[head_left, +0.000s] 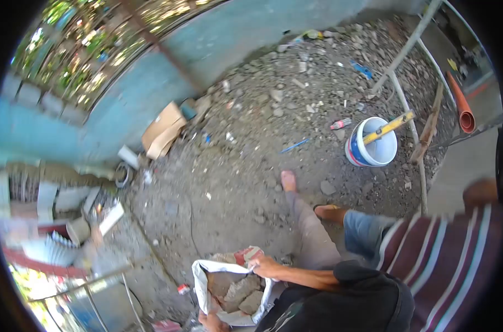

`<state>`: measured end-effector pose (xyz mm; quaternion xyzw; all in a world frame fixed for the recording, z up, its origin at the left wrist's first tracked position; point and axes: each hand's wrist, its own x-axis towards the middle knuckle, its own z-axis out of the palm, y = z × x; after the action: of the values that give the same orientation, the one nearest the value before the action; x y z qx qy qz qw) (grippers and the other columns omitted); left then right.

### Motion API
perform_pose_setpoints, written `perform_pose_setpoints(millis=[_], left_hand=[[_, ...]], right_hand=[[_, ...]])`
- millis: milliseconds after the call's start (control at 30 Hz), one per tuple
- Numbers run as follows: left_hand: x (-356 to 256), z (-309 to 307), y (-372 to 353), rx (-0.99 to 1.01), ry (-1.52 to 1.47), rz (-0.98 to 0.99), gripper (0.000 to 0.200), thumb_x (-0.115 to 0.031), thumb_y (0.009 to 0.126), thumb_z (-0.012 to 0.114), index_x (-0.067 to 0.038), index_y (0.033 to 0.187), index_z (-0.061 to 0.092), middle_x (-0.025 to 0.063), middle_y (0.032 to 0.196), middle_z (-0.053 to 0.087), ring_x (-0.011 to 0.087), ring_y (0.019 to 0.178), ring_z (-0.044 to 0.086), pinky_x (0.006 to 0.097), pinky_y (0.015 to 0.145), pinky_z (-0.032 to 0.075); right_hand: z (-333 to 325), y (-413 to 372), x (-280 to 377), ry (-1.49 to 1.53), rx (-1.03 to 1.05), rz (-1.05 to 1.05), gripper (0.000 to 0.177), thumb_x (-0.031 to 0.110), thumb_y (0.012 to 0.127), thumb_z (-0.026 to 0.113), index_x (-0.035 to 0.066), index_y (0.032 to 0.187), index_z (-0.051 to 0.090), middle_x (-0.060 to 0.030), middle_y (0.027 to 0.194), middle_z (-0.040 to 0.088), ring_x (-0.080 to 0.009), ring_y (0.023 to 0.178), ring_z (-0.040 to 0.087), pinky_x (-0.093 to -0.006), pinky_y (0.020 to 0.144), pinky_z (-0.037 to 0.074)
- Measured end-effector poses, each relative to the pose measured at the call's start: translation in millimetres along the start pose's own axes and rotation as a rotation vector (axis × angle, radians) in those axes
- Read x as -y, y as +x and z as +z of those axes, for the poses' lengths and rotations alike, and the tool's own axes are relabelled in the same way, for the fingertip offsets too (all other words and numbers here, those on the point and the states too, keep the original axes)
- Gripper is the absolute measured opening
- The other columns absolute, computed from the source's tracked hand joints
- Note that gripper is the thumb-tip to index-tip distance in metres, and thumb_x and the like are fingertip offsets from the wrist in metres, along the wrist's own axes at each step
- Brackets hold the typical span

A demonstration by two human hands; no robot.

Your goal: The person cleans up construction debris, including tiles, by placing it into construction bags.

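Note:
A white sack point(200, 282) with its mouth folded open stands at the bottom of the view. Inside it are chunks of broken concrete point(243, 290) and loose, earthy rubble. My right hand point(267, 267) is closed on the sack's upper right rim, with the arm stretched across from a black sleeve. Lower down, my left hand point(212, 322) grips the near left rim, partly cut off by the frame edge. The lower part of the sack is hidden.
A co-worker in a striped shirt point(445, 265) stands close at right. Beyond are a white bucket point(353, 151) holding a yellow spirit level point(388, 128), a plastic bottle point(340, 124), metal poles point(409, 44) and an orange pipe point(460, 102). Cardboard point(164, 130) leans near the blue wall point(124, 130); rubble covers the ground.

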<state>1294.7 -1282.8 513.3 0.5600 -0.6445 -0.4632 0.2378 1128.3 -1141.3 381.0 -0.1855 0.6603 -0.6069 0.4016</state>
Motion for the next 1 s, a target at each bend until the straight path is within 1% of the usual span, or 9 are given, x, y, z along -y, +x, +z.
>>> perform_pose_setpoints(millis=[100, 233, 367, 533, 667, 700, 767, 867, 1000], left_hand=[[-46.5, 120.3, 18.3, 0.134, 0.066, -0.065, 0.038, 0.009, 0.06, 0.053, 0.008, 0.097, 0.061, 0.0098, 0.086, 0.066, 0.0202, 0.074, 0.062, 0.0304, 0.064, 0.048], [-105.0, 298.9, 70.9, 0.359, 0.168, -0.065, 0.041, 0.013, 0.064, 0.051, 0.007, 0.103, 0.062, 0.0106, 0.09, 0.066, 0.0196, 0.077, 0.063, 0.0284, 0.069, 0.048], [-176.1, 478.0, 89.1, 0.619, 0.337, 0.027, 0.027, 0.008, 0.065, 0.058, 0.004, 0.091, 0.064, 0.006, 0.083, 0.064, 0.0149, 0.071, 0.059, 0.0298, 0.062, 0.048], [-295.5, 686.0, 93.7, 0.869, 0.185, 0.185, 0.025, 0.005, 0.067, 0.062, 0.004, 0.093, 0.062, 0.0064, 0.082, 0.064, 0.0138, 0.068, 0.057, 0.0277, 0.063, 0.046], [-433.9, 838.1, 80.6, 1.019, 0.046, 0.15, 0.029, 0.007, 0.072, 0.062, 0.009, 0.1, 0.058, 0.0107, 0.089, 0.064, 0.0174, 0.075, 0.06, 0.0306, 0.069, 0.049], [-458.3, 880.2, 87.6, 1.061, -0.015, 0.172, 0.032, 0.007, 0.072, 0.063, 0.008, 0.103, 0.057, 0.0113, 0.091, 0.064, 0.0183, 0.076, 0.06, 0.0308, 0.069, 0.049], [-468.2, 995.8, 153.5, 1.053, 0.209, 0.358, 0.032, 0.003, 0.075, 0.062, 0.007, 0.106, 0.056, 0.0123, 0.09, 0.063, 0.0195, 0.074, 0.06, 0.0306, 0.065, 0.049], [-511.6, 1123.0, 136.2, 1.132, 0.003, 0.102, 0.009, -0.002, 0.081, 0.059, -0.002, 0.082, 0.05, 0.0042, 0.065, 0.054, 0.0112, 0.055, 0.051, 0.0251, 0.045, 0.039], [-432.6, 1152.5, 232.9, 1.002, 0.538, 0.726, 0.011, -0.011, 0.085, 0.053, -0.006, 0.075, 0.053, 0.0019, 0.063, 0.053, 0.0133, 0.054, 0.05, 0.0277, 0.05, 0.042]], right_hand=[[-116.6, 47.8, -2.4, 0.057, 0.059, 0.236, 0.026, 0.011, 0.076, 0.05, 0.014, 0.095, 0.068, -0.0145, 0.088, 0.065, -0.0303, 0.087, 0.063, -0.0406, 0.079, 0.048], [-280.4, 105.6, -2.4, -0.034, -0.413, 0.142, 0.021, 0.013, 0.076, 0.05, 0.013, 0.089, 0.067, -0.0158, 0.084, 0.065, -0.0342, 0.082, 0.063, -0.0403, 0.072, 0.05], [-454.6, 126.1, 55.0, 0.201, -0.729, 0.38, 0.022, 0.006, 0.073, 0.054, 0.008, 0.089, 0.069, -0.0063, 0.075, 0.065, -0.0149, 0.066, 0.058, -0.0329, 0.061, 0.048], [-665.5, 181.7, 118.4, 0.374, -1.028, 0.05, 0.026, -0.005, 0.078, 0.047, 0.001, 0.093, 0.068, -0.0019, 0.076, 0.062, -0.01, 0.065, 0.053, -0.0284, 0.057, 0.045], [-873.6, 227.4, 217.9, 0.05, -1.007, -0.142, 0.032, 0.015, 0.072, 0.059, 0.001, 0.1, 0.066, -0.015, 0.084, 0.067, -0.0243, 0.081, 0.064, -0.0353, 0.076, 0.049], [-932.2, 249.6, 223.5, -0.14, -0.964, -0.408, 0.028, 0.01, 0.076, 0.057, -0.005, 0.099, 0.062, -0.0083, 0.085, 0.063, -0.0146, 0.08, 0.058, -0.0301, 0.075, 0.047], [-1013.5, 277.6, 261.3, -0.319, -1.226, -0.385, 0.056, 0.028, 0.085, 0.059, 0.002, 0.132, 0.044, -0.0239, 0.118, 0.055, -0.0286, 0.112, 0.052, -0.0368, 0.099, 0.037], [-1063.2, 292.9, 212.8, -0.37, -1.648, -0.287, 0.067, 0.032, 0.08, 0.061, 0.001, 0.135, 0.038, -0.0265, 0.123, 0.05, -0.0389, 0.117, 0.046, -0.0396, 0.103, 0.032], [-900.4, 291.7, 40.6, -0.095, -1.302, 0.224, 0.059, 0.034, 0.085, 0.054, 0.001, 0.133, 0.04, -0.0316, 0.122, 0.048, -0.0463, 0.109, 0.049, -0.0477, 0.092, 0.04]])
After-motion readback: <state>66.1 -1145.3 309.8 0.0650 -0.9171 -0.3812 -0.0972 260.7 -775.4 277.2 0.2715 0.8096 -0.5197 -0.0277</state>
